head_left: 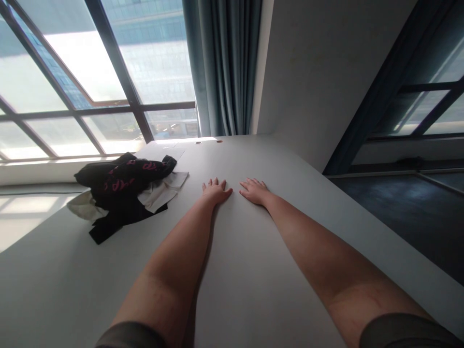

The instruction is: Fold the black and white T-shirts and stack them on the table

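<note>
Both my arms reach forward over a white table (239, 270). My left hand (216, 191) lies palm down on the tabletop with its fingers spread. Beside it, a short gap away, my right hand (254, 191) also rests flat, fingers apart. Neither hand holds anything. To the left of my left hand is a crumpled heap of clothes, with a black garment (126, 181) bearing pink markings on top. A white cloth (161, 193) sticks out from the heap on the side nearer my hand. How many pieces the heap has, I cannot tell.
Large windows (163, 72) run along the left, letting in bright light. A blue-grey curtain (224, 67) hangs past the table's far end, next to a wall (311, 72). Two small round holes, one a cable hole (219, 141), sit near the far edge. Dark floor (398, 208) lies to the right.
</note>
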`<state>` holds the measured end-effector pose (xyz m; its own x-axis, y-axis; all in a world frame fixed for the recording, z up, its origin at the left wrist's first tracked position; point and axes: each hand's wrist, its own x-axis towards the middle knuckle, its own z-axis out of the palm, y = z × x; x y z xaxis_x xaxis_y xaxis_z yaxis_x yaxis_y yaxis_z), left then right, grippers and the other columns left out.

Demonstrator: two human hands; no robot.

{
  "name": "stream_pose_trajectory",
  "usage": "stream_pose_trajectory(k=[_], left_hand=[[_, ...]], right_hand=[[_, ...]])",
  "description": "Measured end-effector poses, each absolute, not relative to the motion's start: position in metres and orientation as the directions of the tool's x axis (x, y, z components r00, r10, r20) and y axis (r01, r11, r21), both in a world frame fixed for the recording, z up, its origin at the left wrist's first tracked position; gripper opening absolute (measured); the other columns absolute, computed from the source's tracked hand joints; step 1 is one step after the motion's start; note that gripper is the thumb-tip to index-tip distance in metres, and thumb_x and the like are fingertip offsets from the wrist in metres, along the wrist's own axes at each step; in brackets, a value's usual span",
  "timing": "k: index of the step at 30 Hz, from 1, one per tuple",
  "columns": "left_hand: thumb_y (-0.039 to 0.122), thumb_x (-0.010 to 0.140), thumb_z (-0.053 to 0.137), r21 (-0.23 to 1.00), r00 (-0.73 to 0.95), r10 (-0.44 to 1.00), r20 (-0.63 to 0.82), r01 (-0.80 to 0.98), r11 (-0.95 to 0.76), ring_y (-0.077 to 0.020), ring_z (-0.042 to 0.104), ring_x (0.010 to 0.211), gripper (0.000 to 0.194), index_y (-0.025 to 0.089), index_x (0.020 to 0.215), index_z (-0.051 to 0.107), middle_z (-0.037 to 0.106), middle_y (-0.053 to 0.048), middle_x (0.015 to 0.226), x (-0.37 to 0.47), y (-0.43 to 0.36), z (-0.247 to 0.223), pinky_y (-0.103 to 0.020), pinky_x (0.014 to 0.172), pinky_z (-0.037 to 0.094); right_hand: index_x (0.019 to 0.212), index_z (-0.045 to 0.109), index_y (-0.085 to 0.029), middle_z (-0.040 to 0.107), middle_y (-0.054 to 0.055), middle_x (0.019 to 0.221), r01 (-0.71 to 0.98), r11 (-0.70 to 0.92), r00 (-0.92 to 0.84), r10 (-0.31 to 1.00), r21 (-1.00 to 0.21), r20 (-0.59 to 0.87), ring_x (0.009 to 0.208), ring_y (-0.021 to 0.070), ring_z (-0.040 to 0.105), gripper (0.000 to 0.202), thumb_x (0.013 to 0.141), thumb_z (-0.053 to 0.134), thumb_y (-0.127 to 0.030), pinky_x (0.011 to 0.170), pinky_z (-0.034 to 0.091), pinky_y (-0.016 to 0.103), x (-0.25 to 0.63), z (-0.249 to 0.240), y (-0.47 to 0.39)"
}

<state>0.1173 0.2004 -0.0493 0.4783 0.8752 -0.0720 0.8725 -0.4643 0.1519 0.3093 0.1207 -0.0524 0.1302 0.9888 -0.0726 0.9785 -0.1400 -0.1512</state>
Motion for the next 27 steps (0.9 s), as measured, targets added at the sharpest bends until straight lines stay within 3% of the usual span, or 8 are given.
stream_pose_trajectory(k=[27], left_hand=[[0.072,0.097,0.026,0.133,0.500,0.862,-0.078,0.863,-0.488,-0.0430,0.013,0.161,0.080,0.030,0.165,0.032,0.017,-0.013,0.176,0.1188,0.1972,-0.0484,-0.067,0.126,0.012]], right_hand=[[0.166,0.035,-0.031,0.020,0.009,0.174,0.978,-0.137,0.128,0.990,-0.158,-0.065,0.159,0.0342,0.018,0.066,0.105,0.037,-0.057,0.127,0.014,0.058,0.3097,-0.0539,0.1224]])
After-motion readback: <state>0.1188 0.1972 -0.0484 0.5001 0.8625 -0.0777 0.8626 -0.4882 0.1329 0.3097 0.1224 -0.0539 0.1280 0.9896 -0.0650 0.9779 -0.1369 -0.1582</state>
